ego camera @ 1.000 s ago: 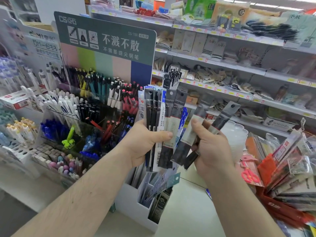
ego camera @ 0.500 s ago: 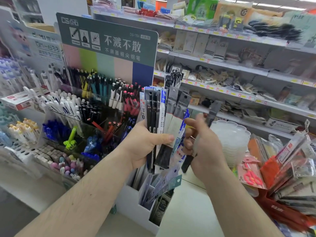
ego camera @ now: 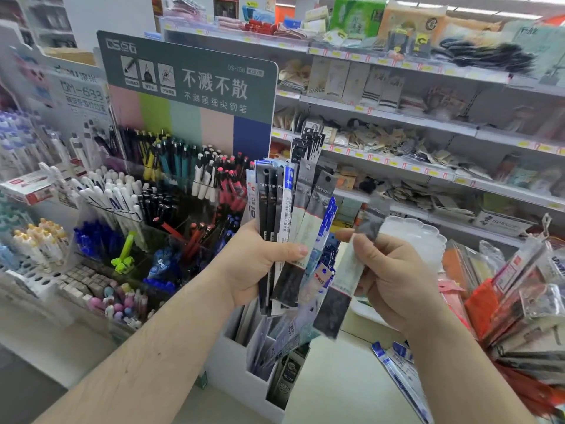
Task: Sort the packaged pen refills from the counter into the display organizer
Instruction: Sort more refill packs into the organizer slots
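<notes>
My left hand (ego camera: 260, 264) grips a fanned bundle of packaged pen refills (ego camera: 290, 209), black, grey and blue-white sleeves standing upright. Right beside it my right hand (ego camera: 394, 276) pinches a single grey-and-black refill pack (ego camera: 345, 270), which is blurred and hangs down past the palm. Below both hands stands the white display organizer (ego camera: 232, 365) with several refill packs slotted in its compartments. More blue-white refill packs (ego camera: 397, 365) lie on the counter at the lower right.
A tiered pen display (ego camera: 137, 209) with a green sign fills the left. Store shelves (ego camera: 428, 123) with small goods run across the back. A white scalloped tray (ego camera: 419, 237) and red-orange packaged items (ego camera: 513, 295) crowd the right side of the counter.
My right hand has drawn its refill pack down and in toward the bundle, turning it from a tilted pose to nearly upright. The left hand and its bundle stayed in place.
</notes>
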Available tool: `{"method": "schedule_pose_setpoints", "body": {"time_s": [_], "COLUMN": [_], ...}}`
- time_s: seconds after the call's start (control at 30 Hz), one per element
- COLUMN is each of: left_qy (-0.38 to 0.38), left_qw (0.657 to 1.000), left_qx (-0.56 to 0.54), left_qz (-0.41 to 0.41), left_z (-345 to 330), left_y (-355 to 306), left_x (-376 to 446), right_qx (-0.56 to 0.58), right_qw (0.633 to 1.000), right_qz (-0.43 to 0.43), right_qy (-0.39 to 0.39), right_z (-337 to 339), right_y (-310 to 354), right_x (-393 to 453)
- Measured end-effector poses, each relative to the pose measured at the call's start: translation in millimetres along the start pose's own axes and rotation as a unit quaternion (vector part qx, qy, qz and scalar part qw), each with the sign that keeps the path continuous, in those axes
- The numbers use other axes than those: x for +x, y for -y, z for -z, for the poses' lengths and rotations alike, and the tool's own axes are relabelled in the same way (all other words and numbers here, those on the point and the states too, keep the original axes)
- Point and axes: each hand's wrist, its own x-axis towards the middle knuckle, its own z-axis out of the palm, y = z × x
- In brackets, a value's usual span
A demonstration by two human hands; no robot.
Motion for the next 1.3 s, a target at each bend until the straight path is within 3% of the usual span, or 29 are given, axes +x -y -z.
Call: {"method": "schedule_pose_setpoints", "body": {"time_s": [0.1, 0.3, 0.5, 0.6, 0.7, 0.8, 0.9, 1.1, 1.3], "left_qy": [0.011, 0.049, 0.052, 0.014, -0.044, -0.076, -0.089, -0.093, -0.092], "left_qw": [1.0, 0.998, 0.998, 0.999, 0.997, 0.993, 0.991, 0.992, 0.992], "left_qx": [0.013, 0.032, 0.027, -0.002, -0.031, -0.038, -0.055, -0.03, -0.034], "left_qz": [0.001, -0.02, -0.034, -0.032, -0.063, -0.086, -0.087, -0.085, -0.077], "left_z": [0.5, -0.8, -2.0, -4.3, -2.7, -0.9, 1.2, -3.2, -3.7], "left_y": [1.0, 0.6, -0.8, -4.5, -6.9, -7.6, -6.3, -5.2, -6.5], "left_x": [0.2, -1.9, -3.9, -5.0, -5.4, -6.0, -5.0, -3.9, -4.1], "right_qx": [0.025, 0.011, -0.041, -0.001, 0.068, 0.021, -0.03, -0.153, -0.275], "right_qw": [0.997, 0.998, 0.998, 0.998, 0.987, 0.973, 0.966, 0.968, 0.942], "right_qz": [0.043, 0.022, -0.002, -0.003, 0.012, 0.052, 0.069, 0.06, 0.061], "right_qy": [0.056, -0.056, -0.04, -0.064, -0.148, -0.223, -0.248, -0.191, -0.181], "right_z": [-4.0, -19.5, -26.5, -21.2, -1.8, 26.9, 36.6, 15.1, 3.9], "right_y": [-0.4, -8.1, -7.6, 2.6, 26.5, 44.5, 47.7, 21.9, 4.6], "right_x": [9.5, 26.8, 21.0, 18.4, 19.5, 26.3, 39.4, 88.9, 129.2]}}
